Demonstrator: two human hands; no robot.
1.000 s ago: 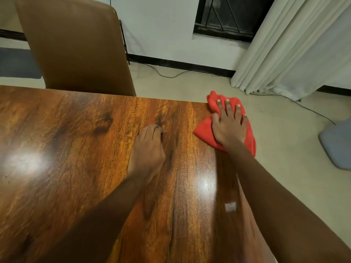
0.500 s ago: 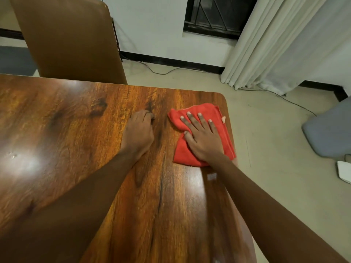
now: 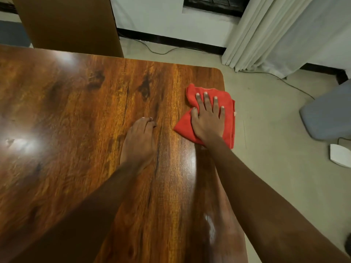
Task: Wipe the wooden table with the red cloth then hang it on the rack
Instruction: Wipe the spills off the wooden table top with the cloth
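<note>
**Wipe in progress at far right corner; hanging not yet begun**

The red cloth [image 3: 229,126] is found crumpled on the wooden table [image 3: 76,111], close to its far right corner. Its right margin is seen to overhang the table's right edge slightly.

The right hand [image 3: 208,118] is laid flat on top of the cloth, with fingers straight and spread. The cloth is pressed down under the palm, not grasped.

The left hand [image 3: 139,141] is set on bare wood just left of the cloth and apart from it. Its fingers are drawn together and bent, with the tips on the surface. Nothing is held; it is judged to be used as a brace.

Progress: the wiping step is judged to be under way. Bright glare patches are noted on the tabletop, but wiped and unwiped areas cannot be told apart. How much of the surface is covered is therefore not recorded. The broad left part of the table lies well away from the cloth.

Remaining: any unfinished wiping, then the cloth is to be gathered, lifted and hung. No rack is in view, so its position cannot be given.

Surroundings: a brown chair back [image 3: 72,25] is noted beyond the far edge and a pale curtain [image 3: 284,31] to the right.
</note>
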